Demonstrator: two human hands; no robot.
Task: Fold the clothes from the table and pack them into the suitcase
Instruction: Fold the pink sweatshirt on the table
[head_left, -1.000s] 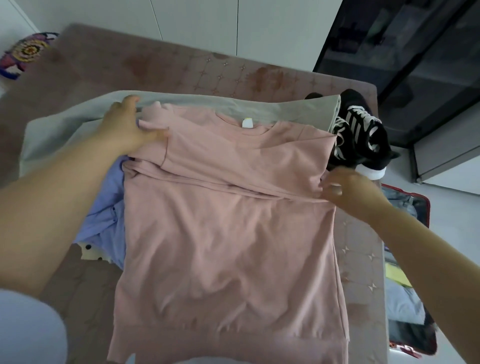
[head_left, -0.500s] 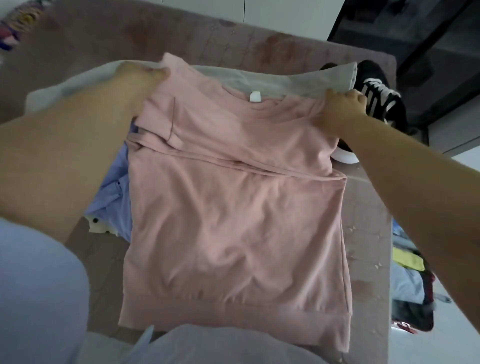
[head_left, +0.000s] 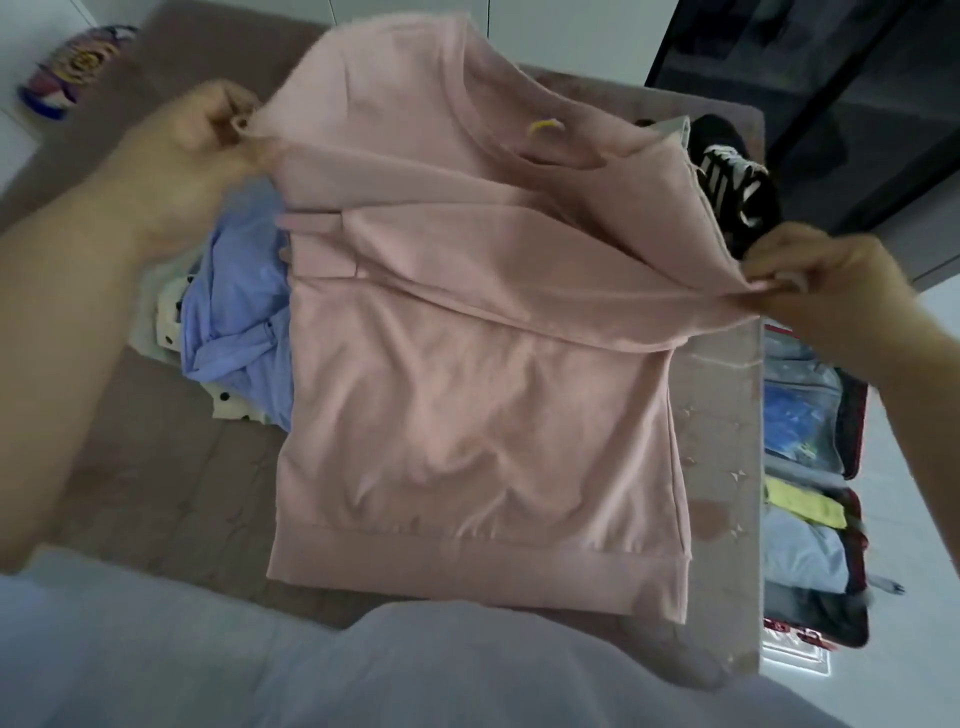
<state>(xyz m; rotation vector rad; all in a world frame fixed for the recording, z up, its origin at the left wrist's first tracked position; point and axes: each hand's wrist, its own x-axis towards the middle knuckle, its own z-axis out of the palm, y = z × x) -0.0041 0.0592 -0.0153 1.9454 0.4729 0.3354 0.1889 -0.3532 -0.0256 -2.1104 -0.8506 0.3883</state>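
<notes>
"Pink sweatshirt (head_left: 467, 415), half folded: left hand (head_left: 192, 156) and right hand (head_left: 826, 291) each pinch a shoulder corner, fingers (head_left: 779, 278) clenched on cloth. The top part hangs lifted between them while the hem lies on the tabletop (head_left: 171, 493)."

"How far along is the packing?"

"Partway, I'd judge. Sleeves are laid across the chest; the top-to-hem fold is not yet made. Below the left fingers a blue shirt (head_left: 234, 322) and a spotted cream garment (head_left: 228, 408) lie crumpled, unfolded. Below the right fingers, down beside the tabletop, the open suitcase (head_left: 860, 431) already holds folded pieces in blue, yellow and pale grey."

"And the fabric?"

"Thick, soft jersey, matte, with a broad band at the hem and a round neckline bearing a small yellow tag (head_left: 543, 126). It drapes in heavy, shallow creases. Beyond the right fingers sits a black sneaker (head_left: 737, 187) with white stripes."
</notes>
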